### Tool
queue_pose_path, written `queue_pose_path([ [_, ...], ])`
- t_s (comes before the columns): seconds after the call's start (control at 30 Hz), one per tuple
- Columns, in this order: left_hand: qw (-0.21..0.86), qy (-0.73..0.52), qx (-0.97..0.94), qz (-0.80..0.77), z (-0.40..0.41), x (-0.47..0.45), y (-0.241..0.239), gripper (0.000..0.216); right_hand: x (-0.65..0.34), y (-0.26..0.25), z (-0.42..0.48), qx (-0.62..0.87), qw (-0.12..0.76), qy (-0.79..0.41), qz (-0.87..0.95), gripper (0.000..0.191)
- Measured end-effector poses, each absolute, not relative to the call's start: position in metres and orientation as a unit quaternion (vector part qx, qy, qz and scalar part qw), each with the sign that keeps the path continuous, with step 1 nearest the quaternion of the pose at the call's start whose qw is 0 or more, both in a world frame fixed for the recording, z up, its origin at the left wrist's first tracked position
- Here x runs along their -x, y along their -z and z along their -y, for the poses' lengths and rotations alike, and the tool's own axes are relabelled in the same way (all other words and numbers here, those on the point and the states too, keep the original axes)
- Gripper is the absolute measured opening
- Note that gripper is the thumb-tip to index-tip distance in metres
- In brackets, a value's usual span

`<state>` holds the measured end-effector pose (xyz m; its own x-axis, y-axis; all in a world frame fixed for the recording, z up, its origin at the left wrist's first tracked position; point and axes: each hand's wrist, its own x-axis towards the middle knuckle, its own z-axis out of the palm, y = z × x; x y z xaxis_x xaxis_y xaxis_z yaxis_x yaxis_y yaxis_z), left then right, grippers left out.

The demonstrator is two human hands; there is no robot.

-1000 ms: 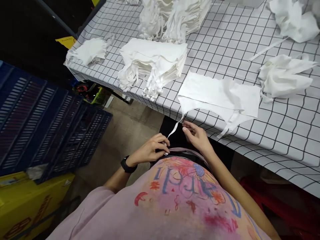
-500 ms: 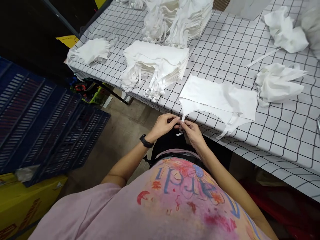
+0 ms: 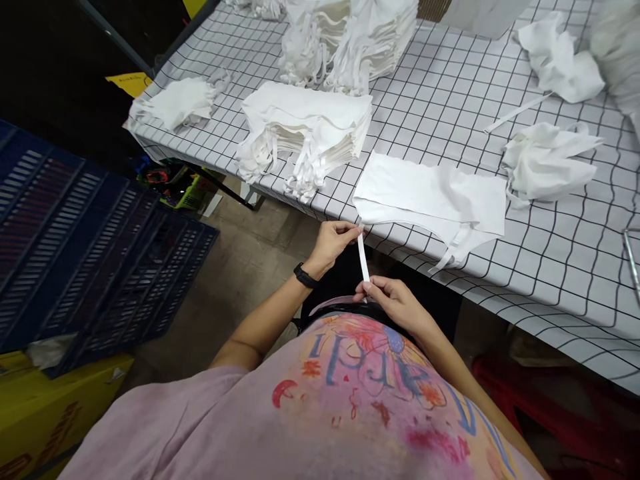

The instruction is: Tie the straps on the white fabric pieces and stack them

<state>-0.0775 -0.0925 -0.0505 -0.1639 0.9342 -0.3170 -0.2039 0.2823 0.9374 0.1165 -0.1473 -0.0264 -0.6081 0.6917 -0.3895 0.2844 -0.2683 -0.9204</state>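
Observation:
A flat white fabric piece [image 3: 430, 195] lies at the near edge of the checked table [image 3: 550, 267], with a narrow white strap [image 3: 363, 257] hanging off the edge from it. My left hand [image 3: 334, 241] pinches the strap's upper part just below the table edge. Near my waist, my right hand [image 3: 395, 303] pinches the strap's lower end, and the strap runs taut between the two hands. A black watch sits on my left wrist.
A neat stack of white pieces [image 3: 307, 130] and taller piles [image 3: 350, 40] lie further back. Crumpled white pieces [image 3: 547, 163] lie at right, another [image 3: 175, 103] at the far left corner. Blue plastic crates [image 3: 85, 247] and a yellow box [image 3: 45, 407] stand on the floor to the left.
The hands met at the table edge half a second ago; now my right hand has slid down the strap toward my waist, stretching it straight. My left hand stays near the edge.

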Motion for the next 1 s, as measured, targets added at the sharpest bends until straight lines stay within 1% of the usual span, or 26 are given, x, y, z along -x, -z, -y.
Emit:
queue_pose_path([
  [0.17, 0.562, -0.510, -0.311, -0.572, 0.092, 0.077, 0.053, 0.035, -0.143, -0.003, 0.169, 0.432, 0.143, -0.663, 0.594, 0.043],
  [0.3, 0.559, -0.513, -0.307, -0.575, 0.094, 0.076, 0.055, 0.036, -0.156, -0.017, 0.175, 0.458, 0.150, -0.685, 0.547, 0.044],
  [0.43, 0.553, -0.512, -0.313, -0.578, 0.097, 0.076, 0.057, 0.039, -0.160, -0.027, 0.178, 0.471, 0.187, -0.710, 0.490, 0.062],
  [0.47, 0.553, -0.509, -0.313, -0.580, 0.098, 0.076, 0.058, 0.039, -0.162, -0.029, 0.178, 0.477, 0.197, -0.710, 0.479, 0.061],
  [0.57, 0.552, -0.501, -0.317, -0.586, 0.099, 0.076, 0.059, 0.039, -0.166, -0.034, 0.180, 0.482, 0.228, -0.724, 0.437, 0.041],
  [0.6, 0.551, -0.500, -0.318, -0.587, 0.099, 0.076, 0.060, 0.038, -0.168, -0.034, 0.180, 0.472, 0.239, -0.738, 0.418, 0.038],
  [0.73, 0.549, -0.496, -0.319, -0.593, 0.098, 0.075, 0.061, 0.037, -0.176, -0.035, 0.178, 0.411, 0.278, -0.789, 0.363, 0.040],
  [0.8, 0.548, -0.497, -0.318, -0.593, 0.097, 0.074, 0.061, 0.037, -0.177, -0.036, 0.176, 0.407, 0.284, -0.784, 0.372, 0.039],
  [0.93, 0.543, -0.492, -0.330, -0.595, 0.096, 0.072, 0.063, 0.034, -0.175, -0.039, 0.173, 0.406, 0.297, -0.760, 0.413, 0.029],
  [1.0, 0.536, -0.481, -0.342, -0.604, 0.096, 0.073, 0.063, 0.035, -0.172, -0.040, 0.171, 0.414, 0.312, -0.749, 0.414, 0.029],
])
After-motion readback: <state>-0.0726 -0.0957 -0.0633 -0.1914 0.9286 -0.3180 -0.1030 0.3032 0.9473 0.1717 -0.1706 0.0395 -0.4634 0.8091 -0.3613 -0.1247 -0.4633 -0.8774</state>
